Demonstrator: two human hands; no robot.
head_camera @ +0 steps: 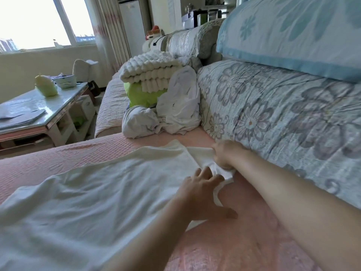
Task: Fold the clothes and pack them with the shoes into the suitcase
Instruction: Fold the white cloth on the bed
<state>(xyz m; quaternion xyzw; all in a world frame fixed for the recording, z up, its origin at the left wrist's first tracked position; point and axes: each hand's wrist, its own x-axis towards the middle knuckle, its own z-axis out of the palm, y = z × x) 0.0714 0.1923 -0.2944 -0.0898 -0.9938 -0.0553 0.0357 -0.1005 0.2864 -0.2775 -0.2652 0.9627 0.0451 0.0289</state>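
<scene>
White garment [107,192] lay spread flat across the pink sofa cover [254,231], body smoothed out and running toward the camera, likely laid so to give a clean base for the first fold. Left hand [201,194] rested palm down on the cloth near its far side edge, fingers straight and splayed, grasping nothing; judged to be pinning the body so it would not drag. Just beyond, right hand [224,155] had its fingers curled into a bunched part of the same garment – a sleeve, probably – beside the floral back cushion [273,106], placed to draw that part inward. Farther off, a heap of white clothes [172,114] sat unfolded against a green cushion [142,94] under a cream blanket [150,73]. Neither suitcase nor shoes in view – folding looked barely begun.
</scene>
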